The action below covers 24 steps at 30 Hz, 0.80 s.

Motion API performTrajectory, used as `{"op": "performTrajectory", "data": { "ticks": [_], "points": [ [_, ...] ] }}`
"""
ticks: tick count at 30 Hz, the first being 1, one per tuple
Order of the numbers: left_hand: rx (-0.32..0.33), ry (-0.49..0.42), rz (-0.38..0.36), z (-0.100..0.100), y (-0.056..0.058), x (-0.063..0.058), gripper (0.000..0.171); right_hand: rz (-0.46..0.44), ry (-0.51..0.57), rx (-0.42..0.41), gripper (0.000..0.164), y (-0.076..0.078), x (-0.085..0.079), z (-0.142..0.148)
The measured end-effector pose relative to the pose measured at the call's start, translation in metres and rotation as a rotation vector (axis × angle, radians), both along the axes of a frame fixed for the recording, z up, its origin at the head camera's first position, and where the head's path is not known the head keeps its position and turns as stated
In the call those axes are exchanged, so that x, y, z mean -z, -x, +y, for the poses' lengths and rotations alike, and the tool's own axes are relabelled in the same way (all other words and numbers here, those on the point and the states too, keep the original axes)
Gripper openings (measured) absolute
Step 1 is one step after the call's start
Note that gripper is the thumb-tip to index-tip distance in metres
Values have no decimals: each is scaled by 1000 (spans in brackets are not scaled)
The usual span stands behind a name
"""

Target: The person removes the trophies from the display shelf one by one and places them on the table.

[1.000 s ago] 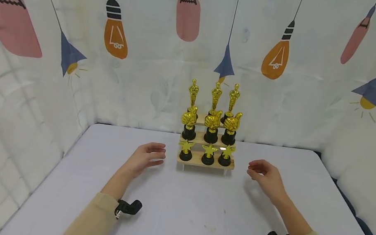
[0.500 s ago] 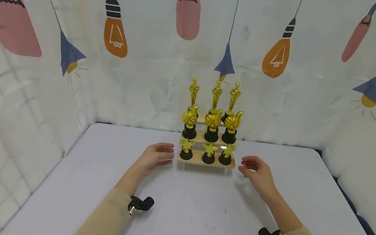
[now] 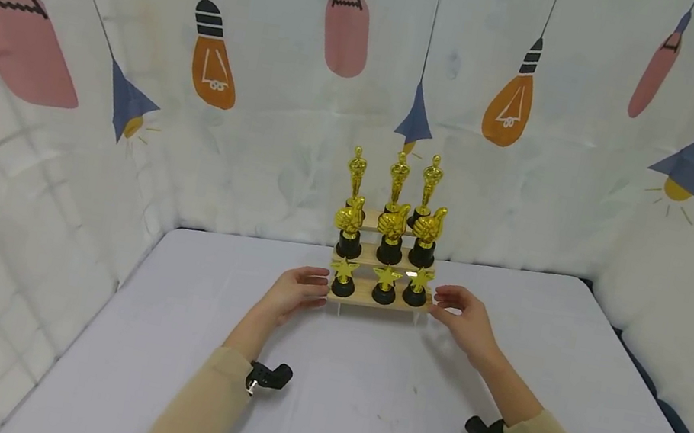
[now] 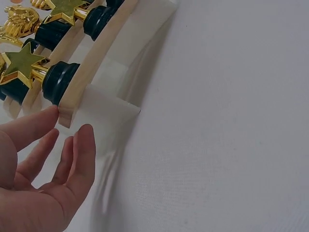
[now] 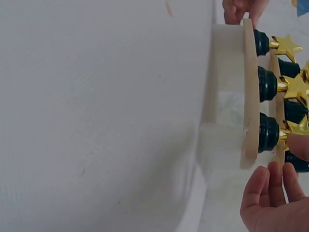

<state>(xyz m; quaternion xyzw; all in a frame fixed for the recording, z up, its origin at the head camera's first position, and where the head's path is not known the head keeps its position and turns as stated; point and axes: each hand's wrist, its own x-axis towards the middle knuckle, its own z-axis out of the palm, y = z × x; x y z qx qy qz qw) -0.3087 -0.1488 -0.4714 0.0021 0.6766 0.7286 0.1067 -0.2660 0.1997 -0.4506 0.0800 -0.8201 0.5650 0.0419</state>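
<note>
A three-tiered wooden stand [image 3: 362,295] on clear supports stands at the table's far side. Gold star trophies [image 3: 387,278] on dark bases fill its front tier. Thumbs-up trophies [image 3: 392,226] occupy the middle one, and slim figure trophies [image 3: 399,178] the top. My left hand [image 3: 293,295] is at the stand's left end; in the left wrist view a fingertip [image 4: 50,114] meets the front tier's wooden corner. At the opposite end, my right hand [image 3: 466,324] has its fingertips [image 5: 262,175] close by the tier's edge, and its thumb overlaps a star trophy [image 5: 295,126] in the right wrist view.
The table [image 3: 353,419] wears a white cloth. Right behind the stand hangs a white curtain [image 3: 260,155] printed with lamps and bulbs. Each wrist carries a black camera [image 3: 271,376].
Both hands have moved inward, from apart on either side of the stand to its two ends. The stand and its trophies have not moved.
</note>
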Motion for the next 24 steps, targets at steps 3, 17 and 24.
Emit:
{"op": "performTrajectory", "data": {
  "ticks": [3,17,24],
  "points": [
    [-4,-2,-8,1,0,1,46,-1,6,-3,41,2,0,-2],
    [-4,7,-32,4,1,2,43,-56,47,-9,47,10,-4,-11],
    [-33,0,-45,5,1,2,41,-49,30,-12,48,16,-3,-15]
  ]
}}
